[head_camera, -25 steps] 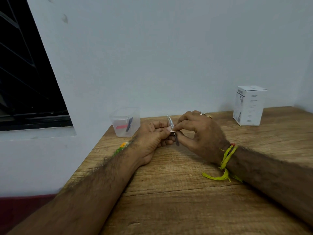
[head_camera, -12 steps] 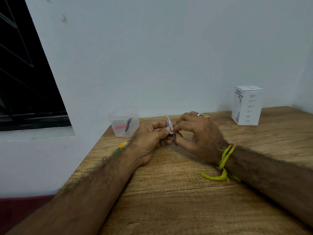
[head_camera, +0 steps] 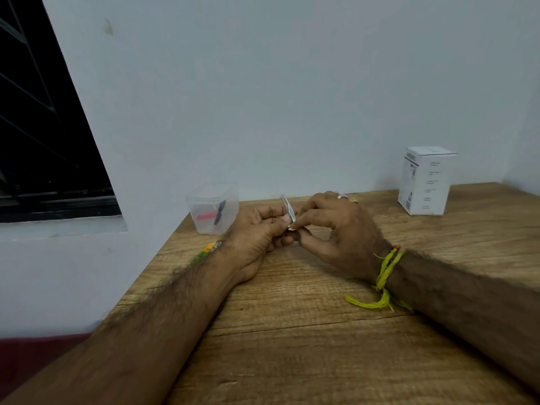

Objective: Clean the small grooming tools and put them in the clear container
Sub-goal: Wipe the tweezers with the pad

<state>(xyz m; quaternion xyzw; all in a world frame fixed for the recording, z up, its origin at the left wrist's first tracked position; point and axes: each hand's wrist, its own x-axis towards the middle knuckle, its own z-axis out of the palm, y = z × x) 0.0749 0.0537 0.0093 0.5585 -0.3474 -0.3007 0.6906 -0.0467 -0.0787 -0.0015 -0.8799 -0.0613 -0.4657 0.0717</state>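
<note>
Silver metal catches our eye first: a thin tool (head_camera: 288,210) stands nearly upright between our two hands above the wooden worktop (head_camera: 306,331). Our left hand (head_camera: 257,235) grips its lower part, fingers curled round it with the thumb laid along the side. Our right hand (head_camera: 336,229) pinches the tool lower down between thumb and forefinger, with something small and pale at the pinch that we cannot make out; the other fingers arch loosely above. Both hands meet at the tool, and the heels of both rest on the wood.

Just left of our left hand, at the worktop's back corner by the wall (head_camera: 292,97), sits the clear tub (head_camera: 212,208). Inside it we see a red piece (head_camera: 206,216) lying low and a dark piece (head_camera: 219,211) leaning beside it.

A yellow-green thread (head_camera: 382,280) is tied round our right wrist, its loose ends trailing onto the wood, and rings (head_camera: 346,197) show on that hand. A white box (head_camera: 425,180) stands upright well to the right, near the wall. A dark window (head_camera: 43,127) fills the far left.
</note>
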